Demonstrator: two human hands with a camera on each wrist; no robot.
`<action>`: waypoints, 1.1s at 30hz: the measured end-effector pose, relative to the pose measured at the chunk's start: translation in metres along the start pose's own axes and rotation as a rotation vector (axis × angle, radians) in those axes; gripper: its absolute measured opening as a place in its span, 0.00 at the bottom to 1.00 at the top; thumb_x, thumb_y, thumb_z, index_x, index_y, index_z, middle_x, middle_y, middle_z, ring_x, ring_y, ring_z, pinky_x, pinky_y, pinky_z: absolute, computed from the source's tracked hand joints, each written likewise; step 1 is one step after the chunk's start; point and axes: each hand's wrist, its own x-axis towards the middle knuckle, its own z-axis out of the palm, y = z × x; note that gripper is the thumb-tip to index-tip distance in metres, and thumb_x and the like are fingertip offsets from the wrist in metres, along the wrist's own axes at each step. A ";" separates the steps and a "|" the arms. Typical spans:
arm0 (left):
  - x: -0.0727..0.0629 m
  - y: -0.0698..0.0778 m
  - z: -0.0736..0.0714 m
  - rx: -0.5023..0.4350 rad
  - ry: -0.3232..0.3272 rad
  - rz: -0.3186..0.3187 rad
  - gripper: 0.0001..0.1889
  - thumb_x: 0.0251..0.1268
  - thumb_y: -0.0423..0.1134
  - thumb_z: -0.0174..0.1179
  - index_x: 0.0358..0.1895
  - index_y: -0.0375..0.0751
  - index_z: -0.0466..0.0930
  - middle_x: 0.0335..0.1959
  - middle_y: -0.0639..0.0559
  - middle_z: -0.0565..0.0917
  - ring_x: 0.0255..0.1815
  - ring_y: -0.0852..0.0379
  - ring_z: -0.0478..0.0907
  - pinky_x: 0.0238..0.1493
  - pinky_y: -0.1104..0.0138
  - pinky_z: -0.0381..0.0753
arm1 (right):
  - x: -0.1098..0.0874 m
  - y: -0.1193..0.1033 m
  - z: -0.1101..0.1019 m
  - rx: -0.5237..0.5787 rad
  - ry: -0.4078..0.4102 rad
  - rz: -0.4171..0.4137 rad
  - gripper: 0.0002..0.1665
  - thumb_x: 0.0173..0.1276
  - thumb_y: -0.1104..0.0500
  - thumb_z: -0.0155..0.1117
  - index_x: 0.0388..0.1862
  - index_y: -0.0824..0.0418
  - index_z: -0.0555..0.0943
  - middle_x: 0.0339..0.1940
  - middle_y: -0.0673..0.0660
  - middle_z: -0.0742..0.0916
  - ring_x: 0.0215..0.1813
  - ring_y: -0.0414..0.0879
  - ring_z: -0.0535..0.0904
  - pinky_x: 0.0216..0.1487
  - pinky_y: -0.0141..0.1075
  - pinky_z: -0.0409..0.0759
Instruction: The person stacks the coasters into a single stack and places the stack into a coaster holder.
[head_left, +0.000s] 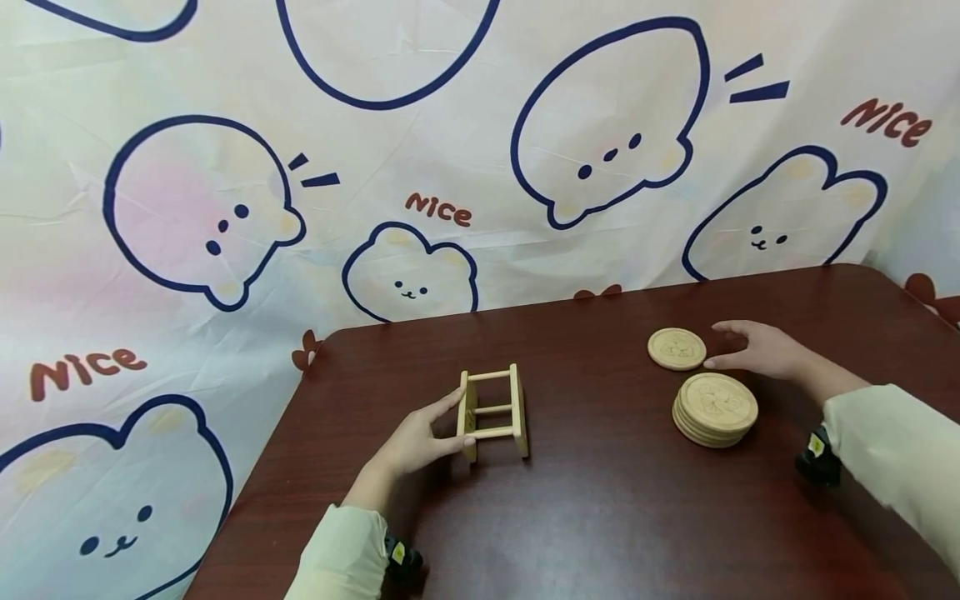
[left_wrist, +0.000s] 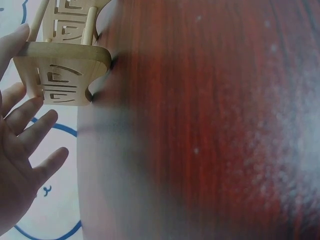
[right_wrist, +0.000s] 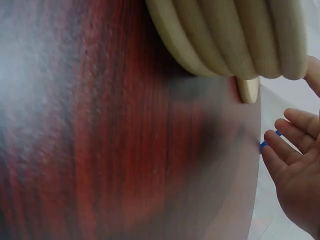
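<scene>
A small pale wooden coaster holder (head_left: 492, 410), with cut-out side panels joined by rods, stands on the table left of centre. My left hand (head_left: 420, 442) holds its left panel between thumb and fingers; the left wrist view shows the cut-out panel (left_wrist: 67, 82) beside the fingertips. To the right is a stack of round wooden coasters (head_left: 716, 408) with an engraved top. A single coaster (head_left: 677, 349) lies flat just behind the stack. My right hand (head_left: 765, 350) hovers beside that coaster, fingers spread and nothing held. In the right wrist view, the stack's edges (right_wrist: 215, 40) fill the top.
The dark reddish wooden table (head_left: 592, 500) has a rounded far edge close to a hanging cloth (head_left: 420, 158) printed with cartoon bears. Dark straps with a yellow mark (head_left: 816, 446) sit at both wrists, beside pale sleeves.
</scene>
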 end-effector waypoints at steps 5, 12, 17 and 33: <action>0.000 0.002 0.000 -0.025 -0.005 -0.015 0.41 0.45 0.59 0.60 0.65 0.54 0.55 0.62 0.55 0.60 0.60 0.53 0.58 0.54 0.54 0.62 | 0.010 0.000 -0.001 -0.026 -0.027 -0.052 0.53 0.48 0.38 0.62 0.60 0.75 0.57 0.56 0.76 0.65 0.56 0.68 0.59 0.51 0.59 0.57; 0.003 0.002 0.002 -0.019 -0.024 -0.032 0.40 0.45 0.59 0.60 0.65 0.58 0.54 0.62 0.58 0.59 0.61 0.56 0.57 0.55 0.56 0.61 | 0.018 0.002 0.000 0.012 -0.090 -0.111 0.52 0.49 0.44 0.65 0.61 0.75 0.55 0.56 0.76 0.64 0.57 0.68 0.59 0.52 0.57 0.57; 0.003 0.001 0.002 -0.008 -0.034 -0.023 0.41 0.45 0.60 0.58 0.65 0.55 0.54 0.62 0.55 0.60 0.61 0.54 0.58 0.54 0.55 0.62 | 0.023 0.005 0.002 0.001 -0.116 -0.133 0.54 0.47 0.44 0.65 0.62 0.75 0.54 0.57 0.76 0.63 0.57 0.68 0.59 0.52 0.56 0.58; -0.003 0.004 -0.002 -0.007 -0.011 -0.025 0.40 0.45 0.59 0.59 0.65 0.54 0.55 0.62 0.54 0.61 0.61 0.54 0.58 0.54 0.55 0.62 | 0.039 -0.001 0.008 -0.031 -0.123 -0.190 0.53 0.44 0.47 0.69 0.60 0.76 0.57 0.56 0.77 0.65 0.57 0.68 0.57 0.52 0.57 0.57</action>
